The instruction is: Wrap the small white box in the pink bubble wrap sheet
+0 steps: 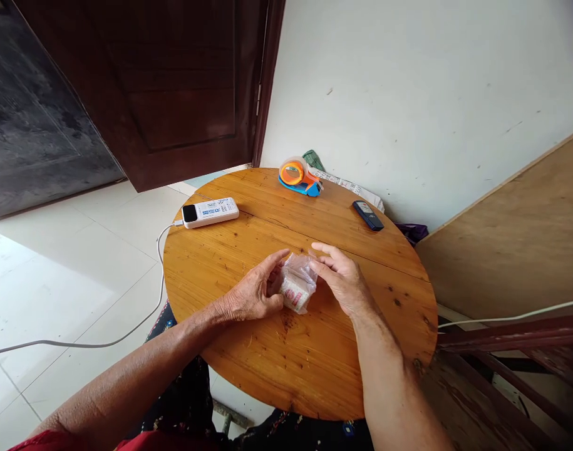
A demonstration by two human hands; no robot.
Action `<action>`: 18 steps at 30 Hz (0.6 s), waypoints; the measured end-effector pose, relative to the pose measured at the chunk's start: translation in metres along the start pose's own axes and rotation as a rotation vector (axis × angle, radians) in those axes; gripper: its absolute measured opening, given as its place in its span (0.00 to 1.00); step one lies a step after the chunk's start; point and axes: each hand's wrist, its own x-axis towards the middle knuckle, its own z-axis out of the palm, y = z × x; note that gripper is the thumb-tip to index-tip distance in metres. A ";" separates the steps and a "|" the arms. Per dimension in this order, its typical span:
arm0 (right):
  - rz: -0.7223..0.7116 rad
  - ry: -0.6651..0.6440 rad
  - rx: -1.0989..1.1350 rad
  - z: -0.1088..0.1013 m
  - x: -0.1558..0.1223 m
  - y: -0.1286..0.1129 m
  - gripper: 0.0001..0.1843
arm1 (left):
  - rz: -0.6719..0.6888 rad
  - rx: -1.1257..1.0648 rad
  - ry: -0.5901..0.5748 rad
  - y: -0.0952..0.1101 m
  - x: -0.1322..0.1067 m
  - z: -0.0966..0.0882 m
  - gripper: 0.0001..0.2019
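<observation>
A small white packet with red print, wrapped in clear plastic (296, 285), lies in the middle of the round wooden table (277, 363). My left hand (252, 293) grips the packet's left side with thumb and fingers curled round it. My right hand (340, 277) touches the plastic's right edge, fingers pinched on the wrap.
A white power bank (210, 212) with a cable (126, 332) running to the floor lies at the table's far left. An orange and blue tape dispenser (299, 176) sits at the far edge, a dark phone (367, 215) at the far right. A wooden board (516, 244) leans on the right.
</observation>
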 end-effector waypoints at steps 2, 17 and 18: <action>-0.059 0.074 0.007 0.007 0.000 0.000 0.23 | 0.008 -0.006 0.000 0.002 -0.001 -0.001 0.44; -0.123 0.431 0.067 -0.001 0.010 0.009 0.21 | -0.184 -0.342 -0.161 0.003 0.003 -0.009 0.33; -0.135 0.474 0.057 -0.001 0.009 0.008 0.19 | -0.189 -0.321 -0.144 0.004 0.003 -0.010 0.33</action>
